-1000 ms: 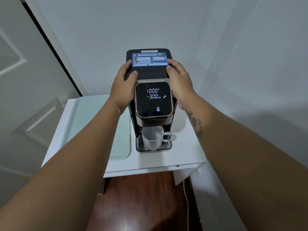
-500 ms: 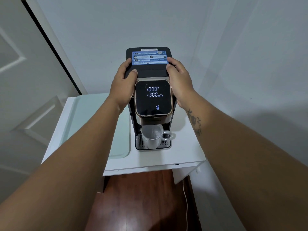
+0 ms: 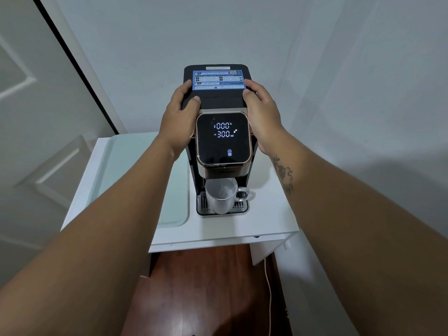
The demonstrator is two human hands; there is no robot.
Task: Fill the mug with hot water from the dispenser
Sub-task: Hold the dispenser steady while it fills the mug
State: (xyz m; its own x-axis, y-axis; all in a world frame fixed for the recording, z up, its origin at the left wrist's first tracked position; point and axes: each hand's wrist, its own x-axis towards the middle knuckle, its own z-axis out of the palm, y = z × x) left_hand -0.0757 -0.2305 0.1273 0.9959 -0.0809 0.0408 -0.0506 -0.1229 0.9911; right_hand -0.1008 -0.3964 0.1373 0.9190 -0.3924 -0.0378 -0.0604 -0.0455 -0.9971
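The dispenser (image 3: 218,103) has a matt black top that looks like plastic, with a glossy blue printed sticker (image 3: 219,80) stuck on it. Its front panel (image 3: 223,138) is smooth, glossy black, glass-like, with lit white figures, framed by a satin copper-toned metallic band. The mug (image 3: 221,196) under the spout is smooth and pale grey with a soft sheen; whether it is ceramic or metal I cannot tell. It stands on a slotted black plastic drip grille (image 3: 242,204). The counter (image 3: 266,219) is smooth white laminate, with a pale green frosted, glassy inset (image 3: 145,170). The floor (image 3: 206,287) is polished reddish wood. The wall (image 3: 339,69) is matt paint.
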